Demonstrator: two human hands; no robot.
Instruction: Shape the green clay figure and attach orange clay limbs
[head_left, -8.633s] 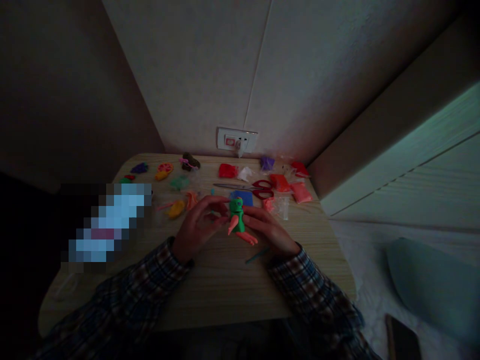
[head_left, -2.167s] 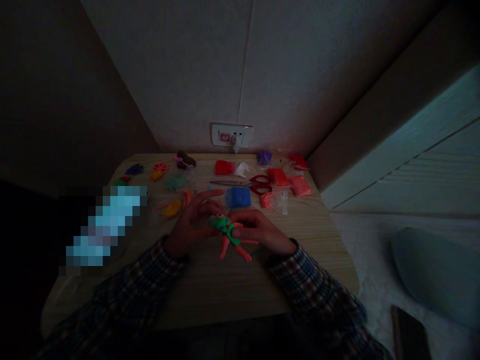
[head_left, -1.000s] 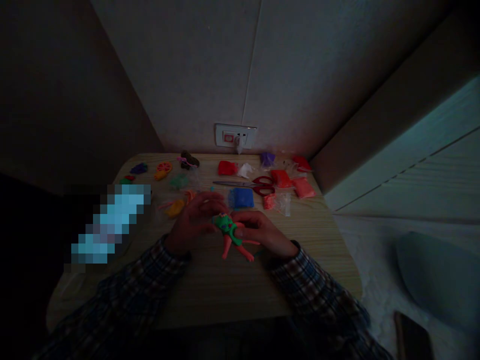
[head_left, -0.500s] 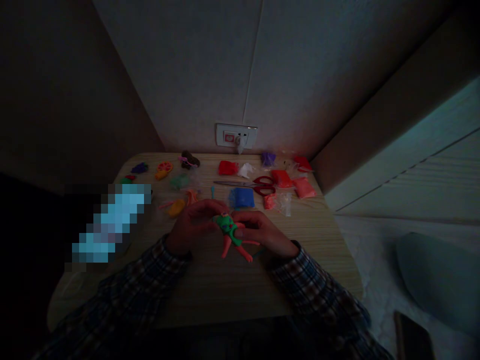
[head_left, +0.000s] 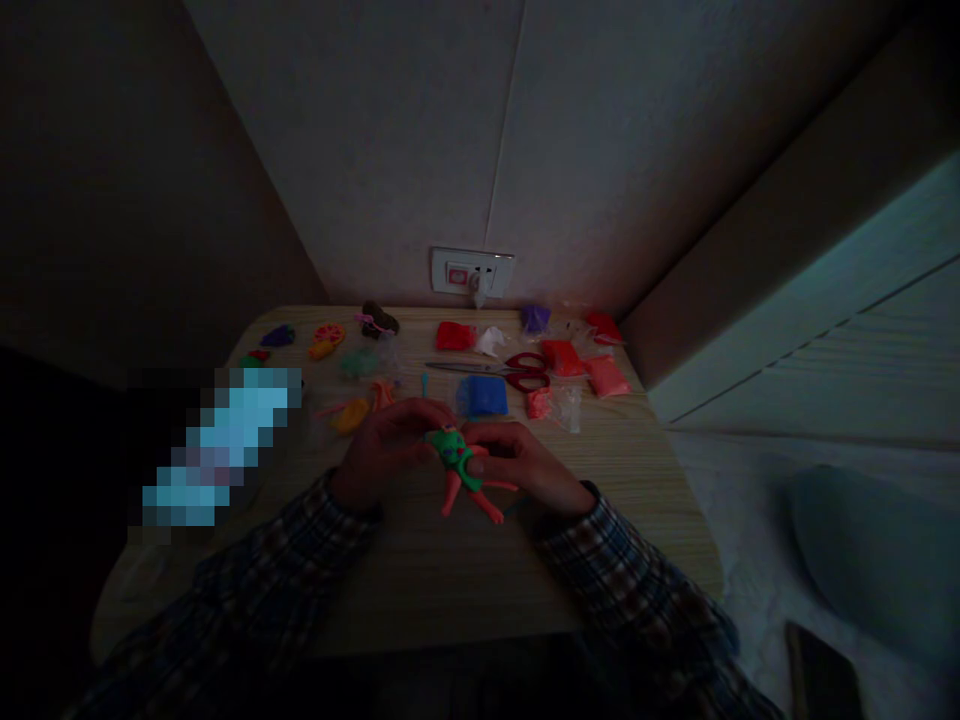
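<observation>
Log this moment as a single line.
right hand: holds green figure by body | left hand: at green figure's head | beyond hands: blue packet, red-handled scissors | wall: socket plate

Head view: we look forward-down across the pale wooden table (head_left: pixel 450 580).
White rectangular wall socket (head_left: pixel 454 274): twelve o'clock, farther.
Plaid fabric sleeves (head_left: pixel 637 570): nearest, five and seven o'clock.
</observation>
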